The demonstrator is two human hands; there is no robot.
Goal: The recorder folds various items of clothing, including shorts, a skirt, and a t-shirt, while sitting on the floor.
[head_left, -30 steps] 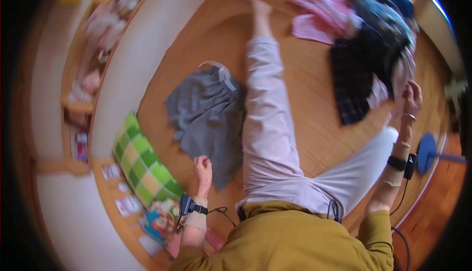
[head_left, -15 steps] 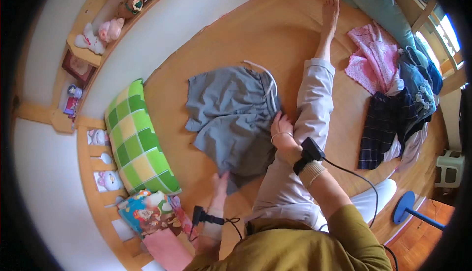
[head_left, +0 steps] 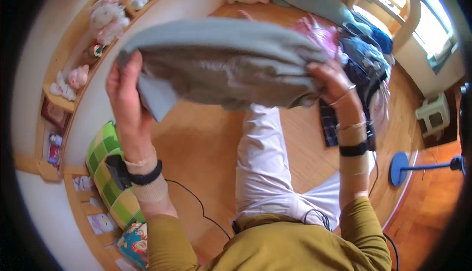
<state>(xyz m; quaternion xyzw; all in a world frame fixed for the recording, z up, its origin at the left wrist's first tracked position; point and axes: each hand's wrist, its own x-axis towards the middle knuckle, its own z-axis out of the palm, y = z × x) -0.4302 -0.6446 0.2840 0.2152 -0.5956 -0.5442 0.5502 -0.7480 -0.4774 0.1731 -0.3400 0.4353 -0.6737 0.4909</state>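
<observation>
A pair of grey shorts (head_left: 221,59) is stretched between my two hands, lifted off the mat and smeared by motion. My left hand (head_left: 129,86) pinches one end, thumb uppermost. At the other end my right hand (head_left: 334,81) grips the cloth with bent fingers. Between the hands the shorts sag a little, and a pale flap hangs beside my left hand. Behind them, the cloth hides much of the far part of the mat.
To the right lies a heap of clothes (head_left: 364,49), pink, denim and dark plaid. A green checked pillow (head_left: 105,160) leans at the left rail, below a shelf of plush toys (head_left: 105,20). My outstretched leg (head_left: 263,163) crosses the tan mat (head_left: 196,138). A blue stand (head_left: 398,169) is at the right.
Both hands have raised the grey shorts from the mat, where they lay flat, and now hold them up by opposite ends. The view has tipped up toward the window.
</observation>
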